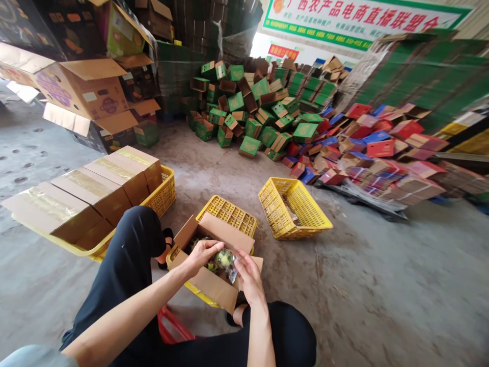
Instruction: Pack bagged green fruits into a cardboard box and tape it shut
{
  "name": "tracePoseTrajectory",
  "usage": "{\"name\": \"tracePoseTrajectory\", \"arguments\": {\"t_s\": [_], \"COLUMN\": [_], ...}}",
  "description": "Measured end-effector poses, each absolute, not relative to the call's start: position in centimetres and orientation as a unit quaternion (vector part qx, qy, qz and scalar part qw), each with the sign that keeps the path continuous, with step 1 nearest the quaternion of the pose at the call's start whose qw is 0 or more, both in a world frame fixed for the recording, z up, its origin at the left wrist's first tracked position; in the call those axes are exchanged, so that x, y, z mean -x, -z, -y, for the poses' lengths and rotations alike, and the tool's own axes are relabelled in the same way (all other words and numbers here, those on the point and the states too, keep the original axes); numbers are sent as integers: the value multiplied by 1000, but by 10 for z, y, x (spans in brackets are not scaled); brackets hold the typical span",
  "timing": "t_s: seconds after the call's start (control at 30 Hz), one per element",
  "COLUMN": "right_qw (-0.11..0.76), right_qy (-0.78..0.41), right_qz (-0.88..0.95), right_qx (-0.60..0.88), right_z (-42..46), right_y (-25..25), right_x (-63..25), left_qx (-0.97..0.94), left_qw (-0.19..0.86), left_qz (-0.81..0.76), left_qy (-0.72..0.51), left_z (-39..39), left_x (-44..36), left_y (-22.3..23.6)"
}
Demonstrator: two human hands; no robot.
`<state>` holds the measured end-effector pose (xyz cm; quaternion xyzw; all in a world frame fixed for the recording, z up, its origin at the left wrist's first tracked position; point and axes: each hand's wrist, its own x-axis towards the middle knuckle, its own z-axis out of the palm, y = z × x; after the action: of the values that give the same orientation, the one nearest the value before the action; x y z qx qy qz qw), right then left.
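An open cardboard box (214, 232) rests on an upturned yellow crate (231, 213) between my knees. Green fruit in a clear plastic bag (225, 260) sits in the box. My left hand (202, 255) is curled over the left side of the bag, fingers closed on it. At the bag's right edge, my right hand (248, 272) pinches the plastic. Both forearms reach in from below.
A yellow crate (164, 196) at left holds several taped cardboard boxes (95, 191). Another yellow crate (292, 206) lies tipped on the concrete floor ahead. Heaps of green (263, 109) and red and blue cartons (374, 148) fill the back. A red stool edge (171, 323) shows under me.
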<state>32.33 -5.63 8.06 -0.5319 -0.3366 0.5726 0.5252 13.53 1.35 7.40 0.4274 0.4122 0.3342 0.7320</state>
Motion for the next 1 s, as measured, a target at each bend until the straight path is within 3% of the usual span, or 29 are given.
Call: {"name": "tracePoseTrajectory", "arguments": {"t_s": [0.37, 0.57, 0.87, 1.0], "right_qw": [584, 638, 534, 540], "right_qy": [-446, -439, -554, -539], "right_qz": [318, 245, 301, 286], "right_qx": [599, 583, 564, 580], "right_z": [50, 49, 57, 57], "right_y": [-60, -65, -70, -69], "right_x": [-332, -330, -330, -330], "left_qx": [-347, -278, -275, -287], "left_qw": [743, 765, 757, 780], "left_qz": [-421, -416, -444, -411], "left_qy": [-388, -404, -392, -375], "left_z": [-6, -1, -11, -9], "left_x": [-142, -159, -153, -148], "left_y": [-76, -68, -69, -73]}}
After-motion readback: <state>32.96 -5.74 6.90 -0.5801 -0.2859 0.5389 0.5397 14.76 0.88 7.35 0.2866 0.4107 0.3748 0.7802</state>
